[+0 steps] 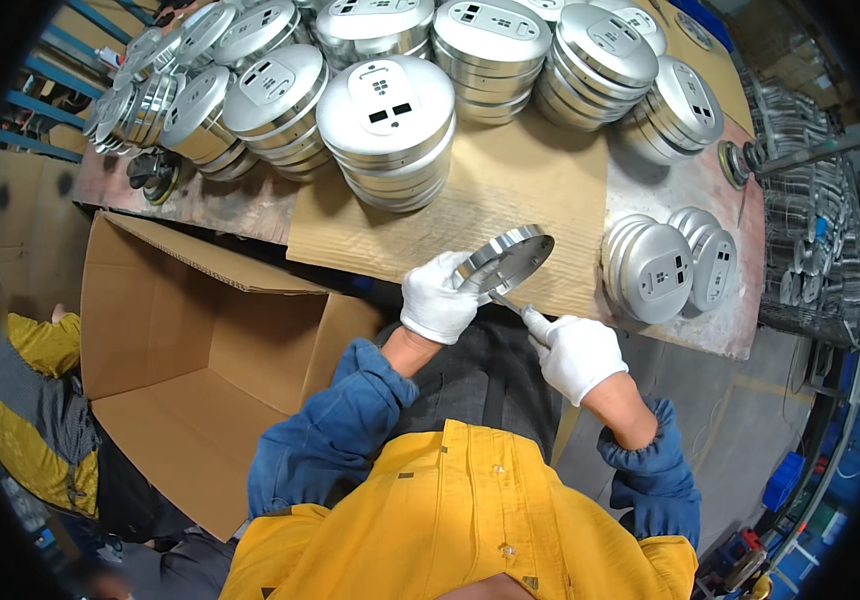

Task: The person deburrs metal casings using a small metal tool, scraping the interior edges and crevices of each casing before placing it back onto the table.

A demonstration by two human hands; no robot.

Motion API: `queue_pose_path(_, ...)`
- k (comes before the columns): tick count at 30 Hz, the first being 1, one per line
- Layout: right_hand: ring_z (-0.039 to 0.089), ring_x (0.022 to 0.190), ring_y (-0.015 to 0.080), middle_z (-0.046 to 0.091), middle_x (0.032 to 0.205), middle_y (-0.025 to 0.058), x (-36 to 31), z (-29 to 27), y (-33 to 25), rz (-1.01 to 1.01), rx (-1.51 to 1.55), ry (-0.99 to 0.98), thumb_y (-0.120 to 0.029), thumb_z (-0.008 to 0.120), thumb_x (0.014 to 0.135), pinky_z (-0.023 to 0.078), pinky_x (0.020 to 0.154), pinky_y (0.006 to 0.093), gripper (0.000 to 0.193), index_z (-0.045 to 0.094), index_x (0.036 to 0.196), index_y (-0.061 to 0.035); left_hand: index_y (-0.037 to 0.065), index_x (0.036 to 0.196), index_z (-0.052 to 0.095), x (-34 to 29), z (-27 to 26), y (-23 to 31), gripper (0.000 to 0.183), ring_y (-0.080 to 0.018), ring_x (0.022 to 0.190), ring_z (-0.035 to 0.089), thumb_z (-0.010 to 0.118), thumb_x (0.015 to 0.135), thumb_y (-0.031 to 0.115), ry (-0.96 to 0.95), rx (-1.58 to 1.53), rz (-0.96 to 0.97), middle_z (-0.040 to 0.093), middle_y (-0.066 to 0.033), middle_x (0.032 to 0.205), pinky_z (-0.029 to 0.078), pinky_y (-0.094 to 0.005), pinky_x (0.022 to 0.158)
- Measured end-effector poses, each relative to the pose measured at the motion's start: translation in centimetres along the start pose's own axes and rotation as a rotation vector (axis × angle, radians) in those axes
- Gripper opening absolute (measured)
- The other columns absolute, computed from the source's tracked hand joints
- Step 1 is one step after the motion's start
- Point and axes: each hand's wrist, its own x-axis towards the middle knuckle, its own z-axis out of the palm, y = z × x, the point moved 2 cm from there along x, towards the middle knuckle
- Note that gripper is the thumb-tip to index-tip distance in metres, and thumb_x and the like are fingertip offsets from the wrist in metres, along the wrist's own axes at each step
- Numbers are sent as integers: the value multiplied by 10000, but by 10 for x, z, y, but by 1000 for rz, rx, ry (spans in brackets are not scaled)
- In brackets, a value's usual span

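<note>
My left hand (438,300), in a white glove, grips a round silver metal cover (527,262) by its rim. The cover is tilted up, with its hollow inner side towards me, just off the table's front edge. In my gloved right hand (582,358) is a slim metal hand tool (506,302), perhaps a file; its kind is not clear. The tool's tip reaches the cover's lower rim, next to my left fingers. Beyond my hands, a stack of silver round covers (390,135) with dark rectangular slots stands upright on the cardboard sheet (520,205).
More stacks of covers (490,60) line the table's far side. Several covers (655,272) lean together at the right. A large open cardboard box (200,350) stands on my left. Another person (40,400) is beyond it. Wrapped parts (815,220) are piled at far right.
</note>
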Motion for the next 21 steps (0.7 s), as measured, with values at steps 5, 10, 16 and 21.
queue_pose_path(5, 636, 668, 328, 638, 722, 157, 6, -5, -5, -65, -45, -30, -152, 490, 844, 492, 575, 438, 379, 570, 1207, -80, -37, 891, 676, 0, -1, 4, 138, -121, 689, 641, 724, 797, 52, 0, 51, 35, 690, -95, 784, 491, -253, 632)
queue_pose_path(10, 626, 611, 317, 609, 734, 172, -1, 21, -15, -44, -54, 82, -102, 493, 795, 508, 545, 419, 485, 523, 1277, -55, -57, 929, 667, 1, 4, -1, 171, -92, 696, 618, 714, 815, 61, 94, -164, -148, 695, -81, 803, 494, -244, 643)
queue_pose_path(16, 575, 515, 296, 535, 676, 101, -2, 104, -2, 72, 49, 477, -144, 552, 830, 482, 472, 431, 522, 468, 1341, -213, -57, 881, 645, 1, 11, -19, 239, -70, 580, 554, 732, 820, 156, 250, -274, -272, 643, -52, 650, 458, -250, 557)
queue_pose_path(21, 593, 593, 331, 576, 723, 103, -6, 85, 15, 112, 273, 479, -267, 558, 895, 490, 549, 440, 472, 440, 1351, -282, -51, 1008, 621, 7, 26, -27, 301, -101, 718, 598, 713, 842, 183, 204, -93, -407, 684, -85, 834, 478, -259, 653)
